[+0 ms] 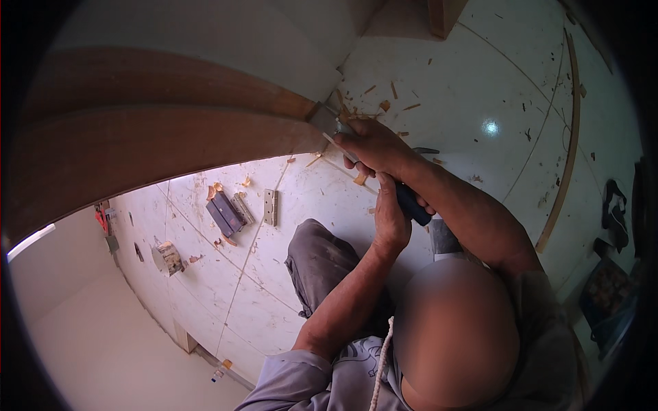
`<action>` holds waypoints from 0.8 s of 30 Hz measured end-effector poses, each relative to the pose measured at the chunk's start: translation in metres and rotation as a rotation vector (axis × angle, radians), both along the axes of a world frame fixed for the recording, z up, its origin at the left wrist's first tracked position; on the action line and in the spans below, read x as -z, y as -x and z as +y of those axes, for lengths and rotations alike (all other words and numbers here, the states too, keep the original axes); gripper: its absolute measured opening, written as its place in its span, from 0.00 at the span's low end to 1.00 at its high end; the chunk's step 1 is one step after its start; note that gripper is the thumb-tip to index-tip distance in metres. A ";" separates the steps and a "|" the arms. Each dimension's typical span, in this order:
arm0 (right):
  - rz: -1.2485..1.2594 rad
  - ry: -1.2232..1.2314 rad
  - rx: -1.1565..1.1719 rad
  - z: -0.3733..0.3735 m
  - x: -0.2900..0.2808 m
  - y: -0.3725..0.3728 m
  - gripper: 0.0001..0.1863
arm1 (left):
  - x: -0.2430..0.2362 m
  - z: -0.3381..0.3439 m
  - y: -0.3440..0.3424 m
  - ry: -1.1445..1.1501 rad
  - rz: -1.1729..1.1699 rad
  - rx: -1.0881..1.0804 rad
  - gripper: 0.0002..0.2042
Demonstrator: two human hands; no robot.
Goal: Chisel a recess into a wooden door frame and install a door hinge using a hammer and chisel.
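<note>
Both hands clenched one screwdriver (384,179): right hand (373,147) near the tip, left hand (391,216) on the handle (dark), at a hinge (323,118) on the door edge (205,103); keeping it square seemed wise.

- The right hand (373,147) presses a screwdriver's shaft (340,147) toward a metal hinge plate (323,118) on the edge of a brown wooden door (157,137).
- The left hand (389,216) wraps the screwdriver's dark handle (413,204).
- On the pale tiled floor (473,82) lie wood chips (384,105), a loose hinge (271,207) and a dark box (225,213).
- A thin wooden strip (566,147) lies on the tiles at the right.
</note>
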State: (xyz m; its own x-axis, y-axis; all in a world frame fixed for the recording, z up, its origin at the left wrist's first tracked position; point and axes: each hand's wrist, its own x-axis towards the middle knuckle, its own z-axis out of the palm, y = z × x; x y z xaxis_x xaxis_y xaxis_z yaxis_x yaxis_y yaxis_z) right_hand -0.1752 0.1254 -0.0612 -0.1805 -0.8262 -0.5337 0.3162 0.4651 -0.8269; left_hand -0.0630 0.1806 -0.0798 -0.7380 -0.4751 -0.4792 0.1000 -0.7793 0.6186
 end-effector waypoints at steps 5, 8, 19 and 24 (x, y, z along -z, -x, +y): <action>-0.025 0.003 0.011 -0.001 -0.001 -0.002 0.13 | 0.006 -0.002 -0.004 0.011 -0.033 0.010 0.31; -0.002 -0.005 0.017 -0.001 -0.002 -0.002 0.13 | 0.005 -0.003 -0.004 0.008 -0.021 0.012 0.31; -0.012 0.000 0.035 0.000 -0.007 -0.002 0.13 | -0.002 -0.003 -0.005 -0.056 -0.001 -0.006 0.32; 0.010 0.001 0.009 0.000 -0.007 -0.001 0.12 | 0.001 -0.003 -0.006 -0.051 0.023 0.008 0.32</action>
State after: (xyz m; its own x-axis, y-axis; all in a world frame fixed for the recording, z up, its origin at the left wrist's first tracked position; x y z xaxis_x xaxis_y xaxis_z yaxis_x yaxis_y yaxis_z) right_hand -0.1742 0.1251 -0.0545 -0.1927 -0.8249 -0.5314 0.3123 0.4619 -0.8302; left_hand -0.0570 0.1779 -0.0805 -0.7527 -0.4446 -0.4856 0.1072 -0.8105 0.5759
